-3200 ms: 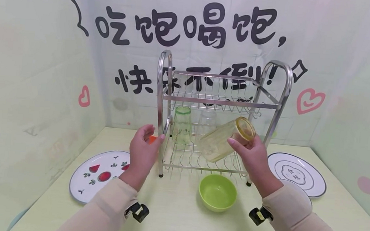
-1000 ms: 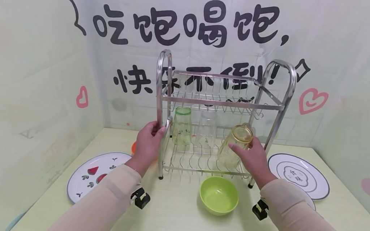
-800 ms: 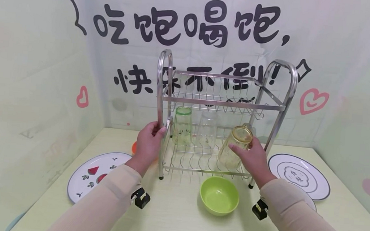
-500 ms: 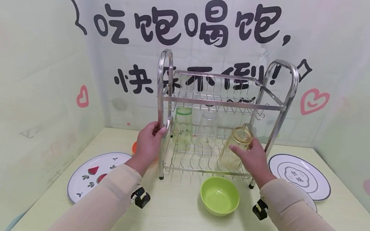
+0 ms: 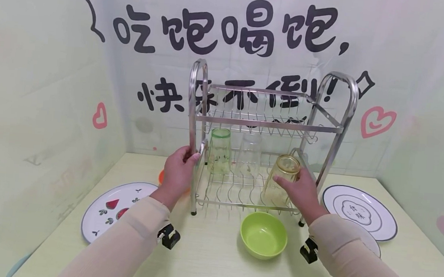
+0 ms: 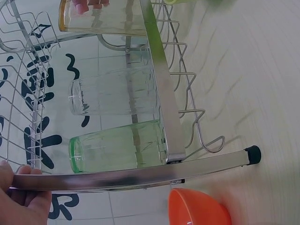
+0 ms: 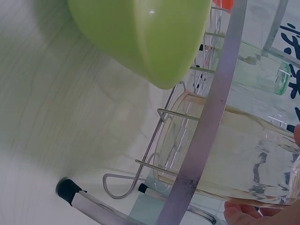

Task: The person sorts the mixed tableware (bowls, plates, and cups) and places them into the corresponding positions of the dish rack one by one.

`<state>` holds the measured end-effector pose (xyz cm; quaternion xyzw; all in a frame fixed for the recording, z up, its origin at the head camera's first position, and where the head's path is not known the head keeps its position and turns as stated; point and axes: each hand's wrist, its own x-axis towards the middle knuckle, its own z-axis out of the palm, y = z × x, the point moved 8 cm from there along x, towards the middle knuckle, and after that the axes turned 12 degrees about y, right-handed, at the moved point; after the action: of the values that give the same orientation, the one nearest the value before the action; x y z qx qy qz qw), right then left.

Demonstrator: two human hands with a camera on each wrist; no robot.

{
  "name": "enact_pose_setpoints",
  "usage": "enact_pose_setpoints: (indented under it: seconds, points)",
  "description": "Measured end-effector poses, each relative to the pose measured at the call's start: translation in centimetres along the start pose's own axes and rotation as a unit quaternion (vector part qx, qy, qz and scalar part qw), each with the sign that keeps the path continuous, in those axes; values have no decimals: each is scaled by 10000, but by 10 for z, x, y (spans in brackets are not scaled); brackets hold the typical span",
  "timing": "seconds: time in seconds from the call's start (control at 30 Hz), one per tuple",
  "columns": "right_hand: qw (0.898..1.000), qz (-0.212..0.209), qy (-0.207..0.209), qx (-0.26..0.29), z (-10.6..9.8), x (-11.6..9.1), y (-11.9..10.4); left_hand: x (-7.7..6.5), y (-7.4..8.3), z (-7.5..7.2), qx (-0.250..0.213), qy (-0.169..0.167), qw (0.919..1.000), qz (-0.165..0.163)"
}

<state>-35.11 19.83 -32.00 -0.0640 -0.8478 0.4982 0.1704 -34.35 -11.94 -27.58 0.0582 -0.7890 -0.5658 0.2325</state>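
Observation:
My right hand (image 5: pixel 300 189) holds an amber drinking glass (image 5: pixel 278 186) near its upturned base, thumb on the near side and fingers on the far side. The glass stands mouth down on the lower tier of the metal dish rack (image 5: pixel 264 124), at its right end. In the right wrist view, the mouth of the amber glass (image 7: pixel 176 136) sits in among the tier's wires. My left hand (image 5: pixel 178 170) grips the rack's left front post, fingers wrapped round it in the left wrist view. Upside down on the same tier are a green glass (image 5: pixel 219 153) and a clear glass (image 5: pixel 248 158).
A lime-green bowl (image 5: pixel 263 235) sits on the table in front of the rack. An orange bowl (image 6: pixel 197 208) is beside the rack's left leg. A watermelon-patterned plate (image 5: pixel 99 222) lies at left, and white plates (image 5: pixel 385 225) overlap at right.
The amber glass has come down from tilted in the air to upright on the lower tier. My left hand has closed round the rack post. Lately the right hand shifted slightly left.

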Motion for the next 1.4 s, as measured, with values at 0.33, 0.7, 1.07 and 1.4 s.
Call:
enact_pose_setpoints:
  seconds: [0.33,0.7,1.07,1.4]
  points:
    - [9994,-246,95,-221,3,4,-1,0,0,0,25,11,10000,33]
    - [9994,-184,-11,-302,4,3,2,-1,1,0,21,-8,10000,61]
    - [9940,26,-278,-1056,3,-10,8,0,-1,0,-39,-36,9999,120]
    - [9897,-343,-365,-1343,13,-8,9,1,0,-1,56,56,9997,237]
